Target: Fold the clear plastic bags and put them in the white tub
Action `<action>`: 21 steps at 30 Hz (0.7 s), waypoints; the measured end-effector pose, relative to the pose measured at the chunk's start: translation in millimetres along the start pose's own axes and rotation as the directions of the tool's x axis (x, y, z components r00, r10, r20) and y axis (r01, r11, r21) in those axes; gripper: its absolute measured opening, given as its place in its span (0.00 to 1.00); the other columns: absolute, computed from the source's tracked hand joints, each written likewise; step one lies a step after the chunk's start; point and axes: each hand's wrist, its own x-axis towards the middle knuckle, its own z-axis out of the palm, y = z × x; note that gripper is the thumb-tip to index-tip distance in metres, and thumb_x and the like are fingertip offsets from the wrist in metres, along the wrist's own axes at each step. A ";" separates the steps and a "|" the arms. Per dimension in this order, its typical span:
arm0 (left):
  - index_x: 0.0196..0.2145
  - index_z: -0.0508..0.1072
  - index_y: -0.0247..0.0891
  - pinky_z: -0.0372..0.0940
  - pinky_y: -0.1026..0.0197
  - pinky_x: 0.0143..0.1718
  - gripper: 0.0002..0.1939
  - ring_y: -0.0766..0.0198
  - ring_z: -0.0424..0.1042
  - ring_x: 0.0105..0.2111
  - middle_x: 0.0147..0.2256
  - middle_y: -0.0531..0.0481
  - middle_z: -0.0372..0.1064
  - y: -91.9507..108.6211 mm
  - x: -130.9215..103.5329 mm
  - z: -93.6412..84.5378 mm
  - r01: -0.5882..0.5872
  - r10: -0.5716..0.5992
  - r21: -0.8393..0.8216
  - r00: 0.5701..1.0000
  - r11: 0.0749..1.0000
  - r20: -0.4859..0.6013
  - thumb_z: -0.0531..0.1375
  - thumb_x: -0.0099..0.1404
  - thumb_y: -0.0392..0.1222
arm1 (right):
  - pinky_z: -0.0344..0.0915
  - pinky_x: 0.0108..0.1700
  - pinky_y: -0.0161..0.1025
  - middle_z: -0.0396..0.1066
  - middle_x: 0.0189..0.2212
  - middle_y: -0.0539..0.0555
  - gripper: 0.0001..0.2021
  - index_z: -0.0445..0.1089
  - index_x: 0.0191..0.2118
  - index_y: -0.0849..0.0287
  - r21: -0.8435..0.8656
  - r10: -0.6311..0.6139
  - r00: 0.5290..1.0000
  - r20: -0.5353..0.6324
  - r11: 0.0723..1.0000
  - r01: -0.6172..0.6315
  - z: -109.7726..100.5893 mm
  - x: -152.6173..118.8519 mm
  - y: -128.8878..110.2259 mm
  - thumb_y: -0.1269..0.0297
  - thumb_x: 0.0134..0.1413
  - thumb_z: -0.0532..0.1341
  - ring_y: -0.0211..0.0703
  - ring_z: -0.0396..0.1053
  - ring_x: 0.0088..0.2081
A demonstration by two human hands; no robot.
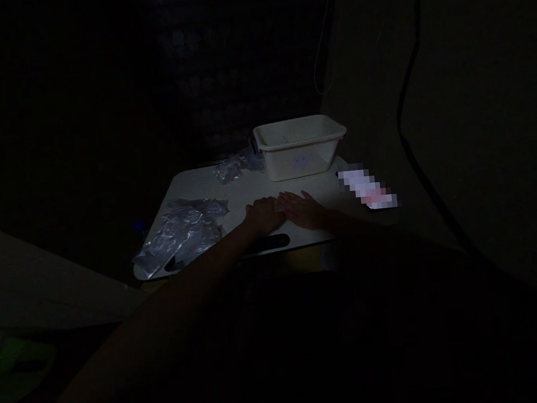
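Note:
In the dim light both hands rest near the front edge of a small white table [239, 195]. My left hand [264, 216] has its fingers bent and drawn together over the tabletop. What lies under them, if anything, is hidden. Right beside it, my right hand [303, 211] lies flat with its fingers stretched out toward the left one. A small pale bit shows where the two hands meet, too dark to name. Left of the hands is a heap of crumpled clear plastic bags [181, 232].
A white plastic tub [302, 154] stands at the table's back right. Beside it lies a smaller clear plastic bundle [230, 169]. A phone with a blurred, lit screen [366, 187] sits at the right edge. A dark cable [401, 125] hangs along the right wall. A green basket [18, 368] is at lower left.

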 end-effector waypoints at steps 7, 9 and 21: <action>0.38 0.68 0.30 0.57 0.66 0.39 0.17 0.62 0.64 0.41 0.41 0.42 0.66 -13.5 23.7 -6.0 0.132 -0.133 -0.097 0.991 0.986 -0.009 0.45 0.58 0.39 | 0.45 0.51 0.52 0.45 0.55 0.57 0.24 0.47 0.54 0.63 -0.008 -0.002 1.000 0.019 1.000 0.002 -1.0 0.8 0.5 0.58 0.54 0.37 0.44 0.44 0.55; 0.37 0.68 0.29 0.57 0.67 0.38 0.16 0.62 0.64 0.41 0.40 0.41 0.66 -12.5 28.2 -6.5 0.157 -0.157 -0.097 0.988 0.983 0.009 0.46 0.57 0.39 | 0.46 0.50 0.52 0.46 0.55 0.57 0.24 0.47 0.54 0.64 -0.012 -0.010 1.000 0.018 1.000 0.011 -2.0 0.3 0.4 0.58 0.54 0.37 0.44 0.44 0.55; 0.40 0.67 0.34 0.60 0.62 0.36 0.18 0.57 0.65 0.41 0.41 0.40 0.65 -12.5 20.2 -4.8 0.223 -0.219 -0.041 0.973 0.974 0.073 0.51 0.52 0.42 | 0.42 0.51 0.53 0.45 0.55 0.58 0.24 0.48 0.54 0.62 0.038 0.030 0.999 0.029 0.999 -0.031 -3.9 -4.0 -4.4 0.56 0.54 0.38 0.44 0.43 0.55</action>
